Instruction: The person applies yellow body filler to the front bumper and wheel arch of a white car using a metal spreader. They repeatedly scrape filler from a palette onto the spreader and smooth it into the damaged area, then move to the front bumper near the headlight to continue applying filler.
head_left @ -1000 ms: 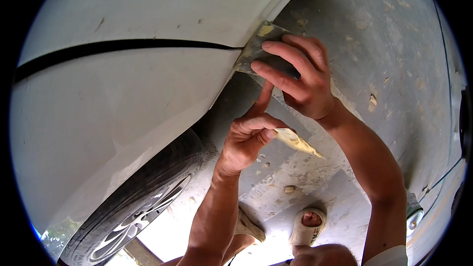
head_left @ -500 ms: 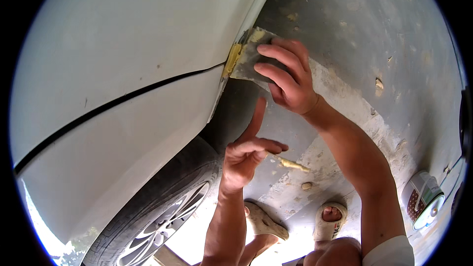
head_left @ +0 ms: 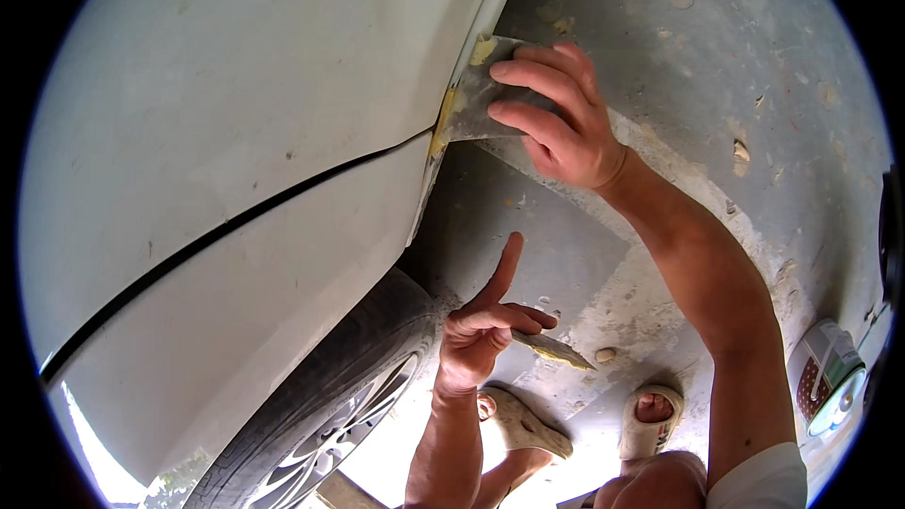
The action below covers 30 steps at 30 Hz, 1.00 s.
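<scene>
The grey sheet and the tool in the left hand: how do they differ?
The grey sheet in the right hand shows its broad face; the tool in the left hand appears as a narrow sliver. The sheet meets the edge of the white car; the tool is held clear. The sheet's yellow patch is at its upper corner; the tool's yellow runs along its lower edge. Both are hand-held and partly yellow.

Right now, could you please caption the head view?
Right hand holds spreader against white car; left hand holds paste-smeared blade.
</scene>
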{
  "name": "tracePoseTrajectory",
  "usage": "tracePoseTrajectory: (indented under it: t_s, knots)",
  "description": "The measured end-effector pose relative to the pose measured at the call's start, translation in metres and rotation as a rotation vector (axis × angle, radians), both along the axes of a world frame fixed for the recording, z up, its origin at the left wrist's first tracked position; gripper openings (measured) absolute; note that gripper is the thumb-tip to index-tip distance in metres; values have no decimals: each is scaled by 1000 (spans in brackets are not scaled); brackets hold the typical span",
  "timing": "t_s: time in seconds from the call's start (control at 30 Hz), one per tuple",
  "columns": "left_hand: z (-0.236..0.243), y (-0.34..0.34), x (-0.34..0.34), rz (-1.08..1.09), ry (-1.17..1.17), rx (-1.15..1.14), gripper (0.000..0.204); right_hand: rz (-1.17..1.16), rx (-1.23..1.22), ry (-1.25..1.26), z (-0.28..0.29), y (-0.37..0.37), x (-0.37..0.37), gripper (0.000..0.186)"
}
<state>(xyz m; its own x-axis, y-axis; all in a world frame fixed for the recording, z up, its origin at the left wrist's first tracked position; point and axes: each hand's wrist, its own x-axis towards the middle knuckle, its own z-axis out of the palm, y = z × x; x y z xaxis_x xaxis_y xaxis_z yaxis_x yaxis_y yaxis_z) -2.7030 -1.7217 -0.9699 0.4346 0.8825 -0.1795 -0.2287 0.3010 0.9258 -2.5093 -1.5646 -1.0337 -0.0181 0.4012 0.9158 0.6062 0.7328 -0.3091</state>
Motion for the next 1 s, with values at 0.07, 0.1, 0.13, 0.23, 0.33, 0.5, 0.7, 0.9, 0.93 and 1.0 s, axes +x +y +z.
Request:
tracePoseTrajectory:
  t_s: [0.07,0.1,0.13,0.23,0.33,0.5,0.7,0.9,0.93,1.0]
  knots:
    - [-1,0,-1,-1,-3,-14,21,7,3,8,-1,0,-3,26]
    - [-2,0,-1,-1,-4,-19,21,10,4,11,-3,0,-4,26]
    - [-1,-1,0,3,-4,-20,23,10,-6,32,-5,0,-5,26]
    - [0,0,-2,-14,-23,-31,28,23,-39,73,-16,-5,-10,28]
    - [2,0,-5,-18,-80,-31,37,62,-65,187,-22,-17,-13,35]
    - [2,-14,-18,-16,-134,-94,52,143,-185,628,-12,-34,-41,47]
    - [20,-26,-14,57,-205,-86,32,198,-365,1016,21,-45,-86,52]
    - [28,-34,-13,104,-203,31,25,148,-497,985,35,-51,-107,54]
    - [29,-35,-13,109,-213,20,26,142,-537,959,33,-60,-111,52]
    - [29,-35,-11,112,-219,14,25,161,-615,910,28,-82,-116,52]
